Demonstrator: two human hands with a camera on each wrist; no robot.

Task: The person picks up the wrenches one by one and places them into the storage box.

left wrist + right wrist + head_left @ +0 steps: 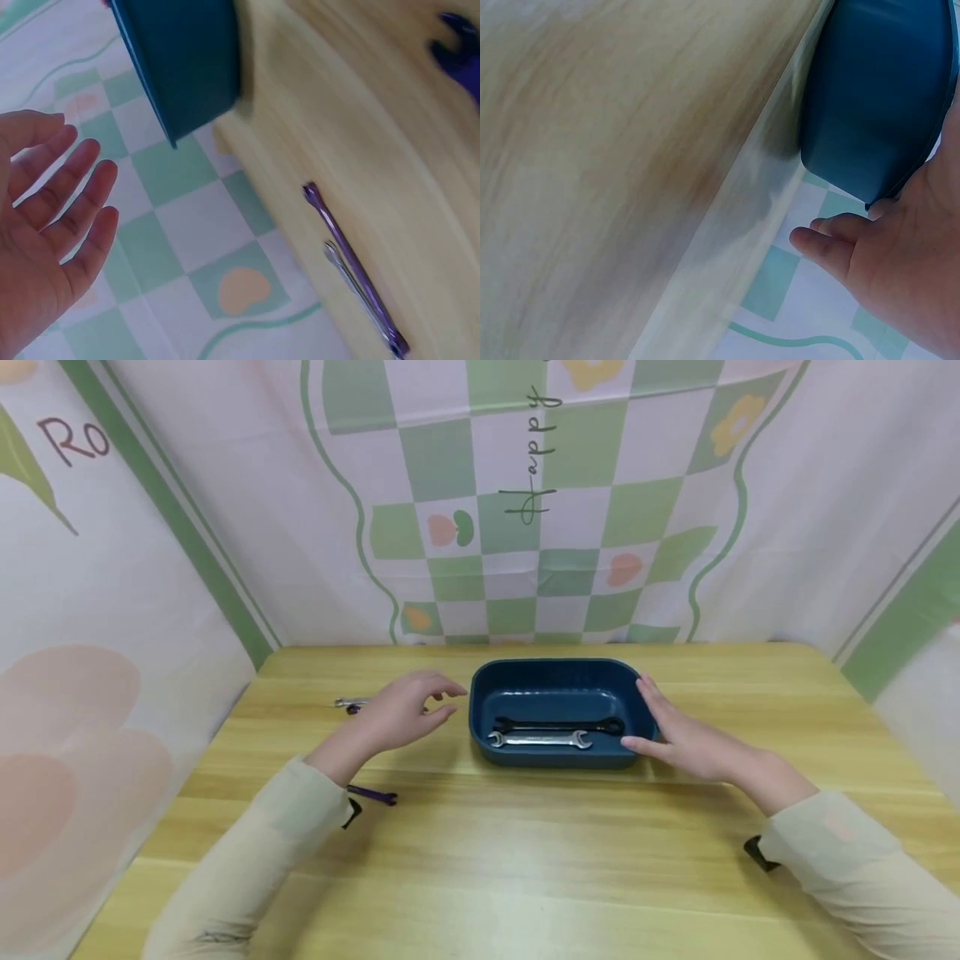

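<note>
A dark blue rectangular bin (555,759) stands on the table. Inside, along its near side, lie a black wrench (558,725) and a silver open-end wrench (540,740). My left hand (397,710) hovers by the bin's left end, fingers relaxed and slightly bent, a small gap from the wall; the left wrist view shows the palm (45,232) holding nothing. At the opposite end my right hand (690,742) touches the rim, its fingers extended along the right side and the thumb over the near corner. In the right wrist view that hand (907,255) overlaps the bin's edge.
Left of the bin, a silver wrench (360,292) and a purple wrench (352,259) lie side by side, partly behind my left hand in the head view. Another purple wrench (375,795) lies nearer, by the left sleeve. A patterned cloth (510,568) hangs behind the wooden table (525,860).
</note>
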